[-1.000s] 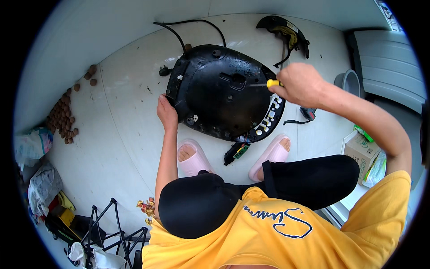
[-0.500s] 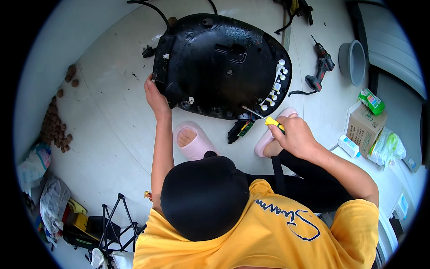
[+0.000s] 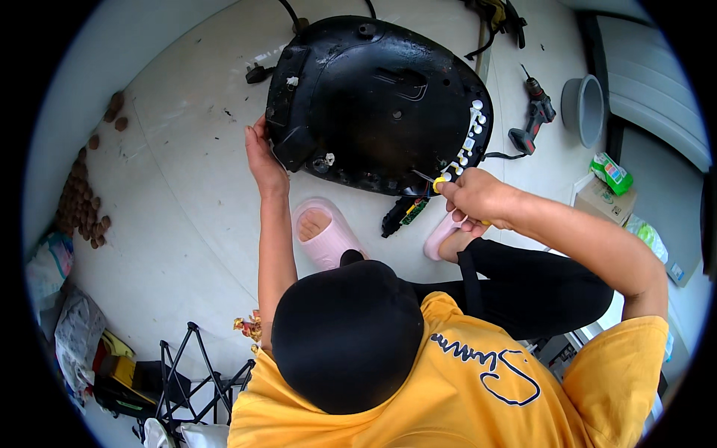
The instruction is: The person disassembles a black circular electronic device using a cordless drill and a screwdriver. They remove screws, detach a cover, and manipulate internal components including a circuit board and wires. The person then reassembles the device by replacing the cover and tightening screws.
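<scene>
On the pale floor (image 3: 187, 194) sits a big black housing (image 3: 373, 97), underside up. Left hand (image 3: 261, 153) grips its left edge, fingers wrapped on. Right hand (image 3: 474, 198) closed around a yellow-handled screwdriver (image 3: 437, 181), tip at the housing's lower right rim near the white connectors (image 3: 470, 138). Cordless drill (image 3: 534, 116) lies right of it.

The right hand (image 3: 472, 198) hides most of the screwdriver (image 3: 438, 180); its tip is perhaps touching the shell (image 3: 373, 97).

Bright even daylight, soft shadows, mild floor glare, sharp centre, fisheye-bent dark rim.
</scene>
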`<action>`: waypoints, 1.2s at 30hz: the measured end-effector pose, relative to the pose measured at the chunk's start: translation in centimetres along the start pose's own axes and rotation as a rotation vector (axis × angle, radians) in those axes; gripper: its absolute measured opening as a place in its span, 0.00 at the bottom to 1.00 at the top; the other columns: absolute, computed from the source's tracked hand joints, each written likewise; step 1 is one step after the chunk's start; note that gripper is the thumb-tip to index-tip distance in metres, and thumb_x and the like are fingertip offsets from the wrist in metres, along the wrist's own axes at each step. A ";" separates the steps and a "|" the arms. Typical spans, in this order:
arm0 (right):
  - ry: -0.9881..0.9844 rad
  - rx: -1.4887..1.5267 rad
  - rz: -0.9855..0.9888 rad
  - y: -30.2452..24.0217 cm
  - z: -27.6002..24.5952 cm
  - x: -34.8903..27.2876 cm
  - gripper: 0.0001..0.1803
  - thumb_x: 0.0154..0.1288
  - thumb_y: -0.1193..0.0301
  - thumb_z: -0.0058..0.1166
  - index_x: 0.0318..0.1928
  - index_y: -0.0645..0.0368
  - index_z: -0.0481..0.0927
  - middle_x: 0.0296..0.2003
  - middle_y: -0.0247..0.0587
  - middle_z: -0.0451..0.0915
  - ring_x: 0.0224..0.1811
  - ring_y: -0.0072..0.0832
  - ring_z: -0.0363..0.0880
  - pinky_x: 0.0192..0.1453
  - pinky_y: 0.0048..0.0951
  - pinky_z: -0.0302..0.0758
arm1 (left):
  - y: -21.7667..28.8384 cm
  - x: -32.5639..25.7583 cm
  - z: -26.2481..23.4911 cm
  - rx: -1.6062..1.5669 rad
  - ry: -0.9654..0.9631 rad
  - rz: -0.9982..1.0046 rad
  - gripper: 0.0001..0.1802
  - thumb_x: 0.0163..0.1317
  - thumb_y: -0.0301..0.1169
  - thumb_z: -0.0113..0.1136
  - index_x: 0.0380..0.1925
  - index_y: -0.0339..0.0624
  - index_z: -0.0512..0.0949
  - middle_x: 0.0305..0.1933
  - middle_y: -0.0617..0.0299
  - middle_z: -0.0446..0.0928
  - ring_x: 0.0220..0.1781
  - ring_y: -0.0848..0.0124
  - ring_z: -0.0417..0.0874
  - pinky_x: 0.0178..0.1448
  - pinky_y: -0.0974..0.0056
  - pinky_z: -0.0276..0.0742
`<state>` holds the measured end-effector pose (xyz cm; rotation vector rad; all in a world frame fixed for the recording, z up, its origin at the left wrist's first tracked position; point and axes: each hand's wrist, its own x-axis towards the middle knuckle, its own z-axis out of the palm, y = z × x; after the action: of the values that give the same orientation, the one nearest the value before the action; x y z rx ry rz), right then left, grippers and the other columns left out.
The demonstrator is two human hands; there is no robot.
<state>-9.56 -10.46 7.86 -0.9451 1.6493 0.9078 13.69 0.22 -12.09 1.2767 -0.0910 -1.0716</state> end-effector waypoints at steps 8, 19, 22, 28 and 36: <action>0.076 -0.051 -0.134 3.4 4.2 1.7 0.25 0.71 0.58 0.42 0.30 0.71 0.75 0.18 0.41 0.73 0.12 0.25 0.69 0.17 0.25 0.69 | 0.1 -0.1 0.1 0.300 0.071 -0.044 0.36 0.71 0.55 0.30 0.53 0.31 0.72 0.46 0.60 0.75 0.47 0.72 0.72 0.56 0.67 0.64; 0.410 -0.186 -0.363 4.2 6.1 0.5 0.24 0.66 0.60 0.47 0.29 0.74 0.78 0.21 0.62 0.77 0.27 0.53 0.78 0.38 0.43 0.73 | 6.6 3.3 4.1 1.162 0.063 0.243 0.32 0.66 0.56 0.41 0.44 0.37 0.78 0.39 0.53 0.77 0.43 0.63 0.76 0.51 0.61 0.69; 0.458 -0.159 -0.317 4.1 7.2 0.2 0.20 0.65 0.63 0.50 0.30 0.74 0.77 0.20 0.61 0.77 0.25 0.52 0.78 0.34 0.42 0.74 | 8.7 5.4 6.9 1.042 0.028 0.475 0.28 0.64 0.53 0.46 0.44 0.39 0.78 0.46 0.52 0.76 0.48 0.56 0.76 0.52 0.57 0.71; 0.561 -0.155 -0.366 4.6 8.3 0.1 0.19 0.64 0.64 0.52 0.30 0.73 0.77 0.19 0.61 0.76 0.24 0.52 0.78 0.32 0.42 0.75 | 12.6 11.0 14.5 1.194 -0.445 1.093 0.25 0.64 0.50 0.47 0.35 0.38 0.79 0.38 0.53 0.77 0.43 0.53 0.75 0.48 0.54 0.71; 0.653 -0.116 -0.370 5.0 9.0 -0.1 0.17 0.61 0.63 0.54 0.29 0.68 0.75 0.17 0.57 0.76 0.22 0.52 0.78 0.28 0.43 0.75 | 11.0 13.8 16.4 1.799 -0.765 0.186 0.37 0.64 0.62 0.28 0.36 0.45 0.81 0.41 0.54 0.80 0.46 0.57 0.80 0.48 0.56 0.73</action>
<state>-10.64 -0.28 6.47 -1.6882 1.8639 0.4614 18.03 -22.15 -4.15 2.1493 -2.0784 -1.1692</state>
